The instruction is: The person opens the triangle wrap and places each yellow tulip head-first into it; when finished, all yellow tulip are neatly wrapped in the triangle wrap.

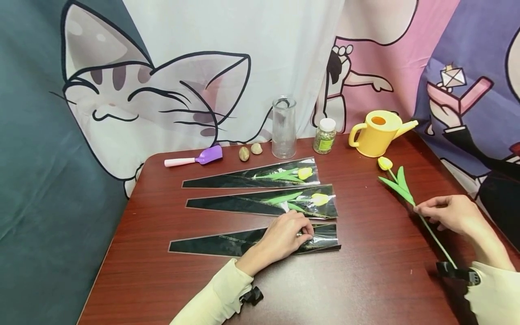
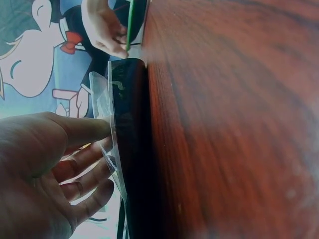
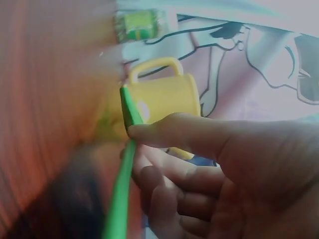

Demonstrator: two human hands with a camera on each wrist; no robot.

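My right hand pinches the green stem of a yellow tulip between thumb and fingers, at the table's right side. The tulip's head points away from me. In the right wrist view its stem runs past the thumb. My left hand is at the wide right end of the nearest black flower sleeve. Close up in the left wrist view, the thumb and fingers pinch its clear film, which stands off the black backing. Part of this sleeve is hidden under the hand.
Beyond lie two sleeves, the middle one and the far one, each holding a yellow tulip. Along the back stand a purple scoop, two stones, a glass vase, a lidded jar and a yellow watering can.
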